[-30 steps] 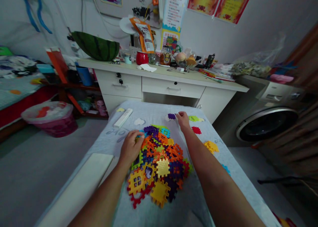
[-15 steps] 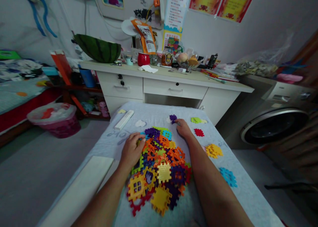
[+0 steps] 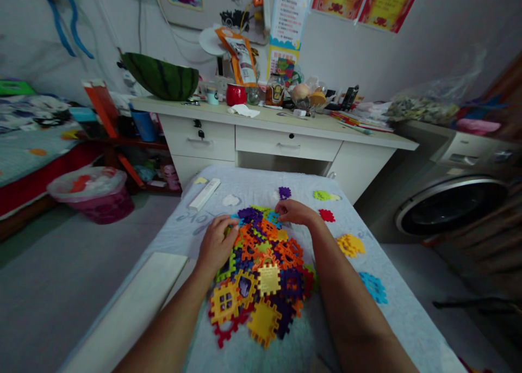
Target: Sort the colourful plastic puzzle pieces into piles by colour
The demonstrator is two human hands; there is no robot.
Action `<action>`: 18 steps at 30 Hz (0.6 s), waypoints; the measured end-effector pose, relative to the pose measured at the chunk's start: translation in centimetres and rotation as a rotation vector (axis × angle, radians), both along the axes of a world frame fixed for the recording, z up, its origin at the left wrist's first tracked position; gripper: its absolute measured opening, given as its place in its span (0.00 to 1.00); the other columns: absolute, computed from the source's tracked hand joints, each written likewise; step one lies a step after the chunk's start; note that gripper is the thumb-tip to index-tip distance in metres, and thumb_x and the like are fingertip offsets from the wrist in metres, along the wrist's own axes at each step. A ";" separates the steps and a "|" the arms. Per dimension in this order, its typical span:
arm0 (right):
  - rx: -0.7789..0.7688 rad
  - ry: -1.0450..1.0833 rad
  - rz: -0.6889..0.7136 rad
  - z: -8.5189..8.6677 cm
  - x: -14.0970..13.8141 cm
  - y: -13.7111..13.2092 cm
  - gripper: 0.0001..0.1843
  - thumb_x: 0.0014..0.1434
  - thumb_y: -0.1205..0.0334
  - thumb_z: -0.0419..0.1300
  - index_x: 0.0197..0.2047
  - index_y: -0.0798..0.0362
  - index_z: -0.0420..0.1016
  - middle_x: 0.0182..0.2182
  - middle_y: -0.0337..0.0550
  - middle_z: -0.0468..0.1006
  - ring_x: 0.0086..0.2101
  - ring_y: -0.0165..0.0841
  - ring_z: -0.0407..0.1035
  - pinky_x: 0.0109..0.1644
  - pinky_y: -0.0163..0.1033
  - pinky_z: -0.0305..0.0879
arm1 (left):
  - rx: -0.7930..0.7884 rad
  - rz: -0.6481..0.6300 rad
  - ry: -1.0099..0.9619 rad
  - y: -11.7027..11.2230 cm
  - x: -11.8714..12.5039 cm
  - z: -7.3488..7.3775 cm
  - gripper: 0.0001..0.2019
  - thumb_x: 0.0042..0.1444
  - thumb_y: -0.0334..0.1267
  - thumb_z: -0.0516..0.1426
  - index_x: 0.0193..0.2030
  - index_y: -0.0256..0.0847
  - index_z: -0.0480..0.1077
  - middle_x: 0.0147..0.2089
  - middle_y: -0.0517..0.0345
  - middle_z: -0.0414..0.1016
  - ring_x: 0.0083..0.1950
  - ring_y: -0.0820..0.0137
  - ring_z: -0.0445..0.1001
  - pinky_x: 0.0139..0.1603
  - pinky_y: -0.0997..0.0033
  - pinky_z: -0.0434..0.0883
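Observation:
A heap of colourful toothed plastic building tiles lies on the cloth-covered table (image 3: 314,335). My left hand (image 3: 219,241) rests against the heap's left edge, fingers stretched and thumb apart. At the far right of the heap, the curled fingertips of my right hand (image 3: 296,212) close on the edge of a light-blue tile (image 3: 271,218). On top of the heap show a pale yellow tile (image 3: 268,280), a yellow window tile (image 3: 225,303) and a purple tile (image 3: 250,216). Just beyond my right hand lies a separate purple tile (image 3: 284,192).
Along the right side lie green tiles (image 3: 321,195), a red tile (image 3: 327,215), yellow tiles (image 3: 350,245) and blue tiles (image 3: 373,287). A white box (image 3: 204,194) sits far left. Behind stands a white desk (image 3: 285,144) holding a cut watermelon (image 3: 163,78); a washing machine (image 3: 448,182) is right.
My right hand has left the purple tile lying beyond the heap and come back, nearer and leftward, to the light-blue tile. My left hand has stayed in place.

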State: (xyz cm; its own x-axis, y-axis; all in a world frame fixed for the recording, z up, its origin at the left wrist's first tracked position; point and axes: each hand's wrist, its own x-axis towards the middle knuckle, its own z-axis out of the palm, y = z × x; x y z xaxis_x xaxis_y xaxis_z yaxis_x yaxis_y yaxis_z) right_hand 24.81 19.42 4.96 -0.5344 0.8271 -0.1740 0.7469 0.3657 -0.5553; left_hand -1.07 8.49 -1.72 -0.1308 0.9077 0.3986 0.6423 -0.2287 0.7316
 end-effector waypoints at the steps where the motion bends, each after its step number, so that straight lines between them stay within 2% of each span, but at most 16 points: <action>1: -0.008 -0.004 -0.004 0.1 -0.1 -0.1 0.12 0.47 0.70 0.64 0.39 0.57 0.76 0.26 0.35 0.72 0.27 0.27 0.63 0.31 0.32 0.57 | -0.001 -0.003 -0.003 0.0 0.0 -0.1 0.14 0.57 0.45 0.53 0.41 0.43 0.76 0.50 0.52 0.72 0.55 0.60 0.71 0.60 0.55 0.66; 7: -0.040 0.114 -0.030 1.6 0.8 -0.6 0.08 0.48 0.72 0.60 0.34 0.56 0.73 0.23 0.31 0.66 0.25 0.25 0.60 0.28 0.30 0.54 | -0.010 -0.006 -0.011 0.1 0.0 -0.1 0.15 0.57 0.46 0.52 0.43 0.43 0.76 0.51 0.52 0.71 0.55 0.61 0.70 0.61 0.56 0.64; 11: 0.045 0.225 -0.091 3.6 2.5 -1.2 0.07 0.48 0.69 0.59 0.34 0.55 0.73 0.21 0.31 0.65 0.24 0.25 0.58 0.27 0.29 0.52 | -0.007 -0.009 -0.008 0.1 0.1 0.1 0.14 0.57 0.46 0.53 0.42 0.44 0.75 0.50 0.52 0.72 0.55 0.61 0.70 0.61 0.57 0.65; 14: 0.112 0.290 -0.158 5.0 4.2 -1.9 0.07 0.50 0.66 0.58 0.34 0.54 0.74 0.22 0.33 0.68 0.25 0.25 0.59 0.28 0.30 0.54 | -0.006 -0.002 -0.009 0.0 0.1 0.1 0.15 0.57 0.46 0.52 0.42 0.44 0.75 0.51 0.52 0.72 0.55 0.61 0.70 0.61 0.57 0.65; 18: 0.096 0.221 -0.254 5.6 7.0 -3.3 0.09 0.50 0.65 0.57 0.35 0.55 0.75 0.23 0.36 0.71 0.24 0.26 0.62 0.28 0.31 0.56 | -0.013 -0.005 0.002 0.0 0.1 0.2 0.15 0.56 0.47 0.52 0.41 0.43 0.76 0.50 0.51 0.72 0.54 0.61 0.70 0.61 0.57 0.65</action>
